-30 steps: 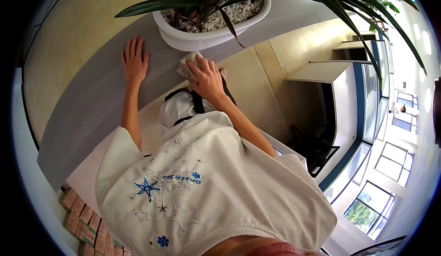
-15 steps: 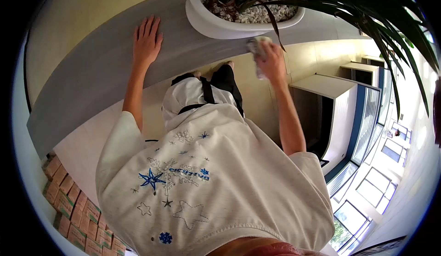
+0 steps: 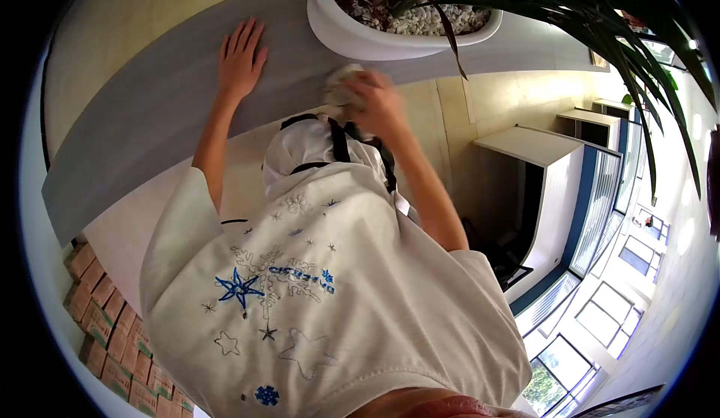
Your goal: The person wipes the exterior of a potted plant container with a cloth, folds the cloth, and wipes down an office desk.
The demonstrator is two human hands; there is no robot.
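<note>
My left hand (image 3: 241, 59) lies flat on the grey countertop (image 3: 161, 92), its fingers spread and nothing under them that I can see. A crumpled pale cloth (image 3: 343, 86) is in the grip of my right hand (image 3: 377, 103), which is smeared by motion. The cloth touches the near edge of the counter, just below a white oval planter (image 3: 360, 41). White pebbles and a plant with long dark leaves fill the planter. Part of the cloth is hidden behind my fingers.
Long leaves (image 3: 592, 35) arch over the counter's right side. Cardboard boxes (image 3: 124, 343) are stacked at the lower left. To the right stands a cabinet or desk with a pale top (image 3: 525, 144), with windows (image 3: 559, 373) beyond it.
My right hand has moved left along the counter's edge with the cloth, from the planter's right part to its left. My left hand stays almost in place.
</note>
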